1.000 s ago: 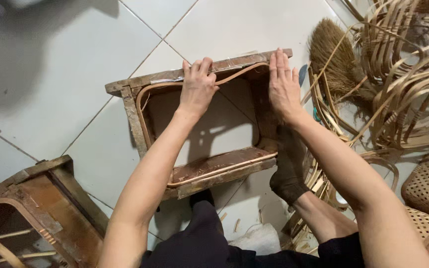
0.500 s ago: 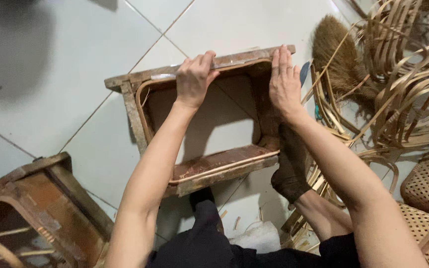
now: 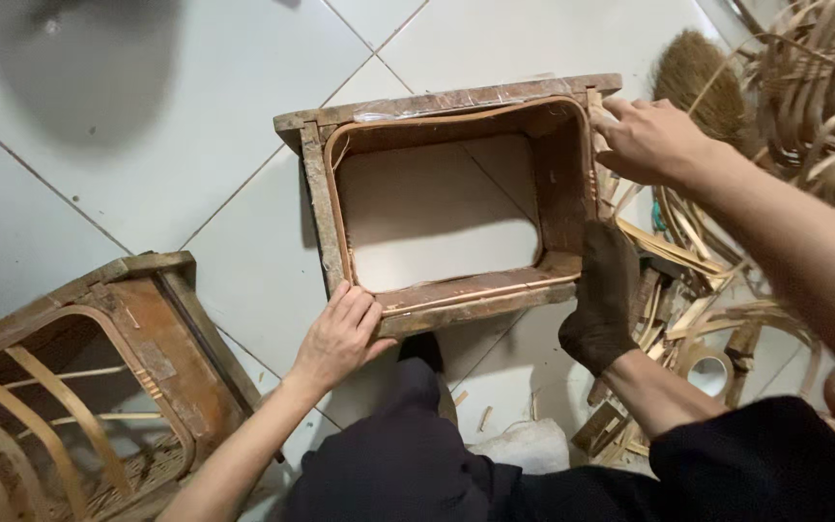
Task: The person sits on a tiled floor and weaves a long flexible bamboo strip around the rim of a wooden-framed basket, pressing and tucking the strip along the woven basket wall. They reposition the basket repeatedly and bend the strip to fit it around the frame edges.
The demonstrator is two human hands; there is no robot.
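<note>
Head view, left hand (image 3: 338, 335) gripping wooden frame's (image 3: 456, 300) near corner, right hand (image 3: 647, 138) pinching its far-right corner.

Second wooden frame (image 3: 79, 387) cut off lower-left.

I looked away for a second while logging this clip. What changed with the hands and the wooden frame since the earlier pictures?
The left hand left the frame's far rail and now grips the near left corner of the wooden frame. The right hand slid from the far rail to the far right corner. The frame stays flat on the tiled floor, the dark-socked foot still against its right side, the second frame still at left.
</note>
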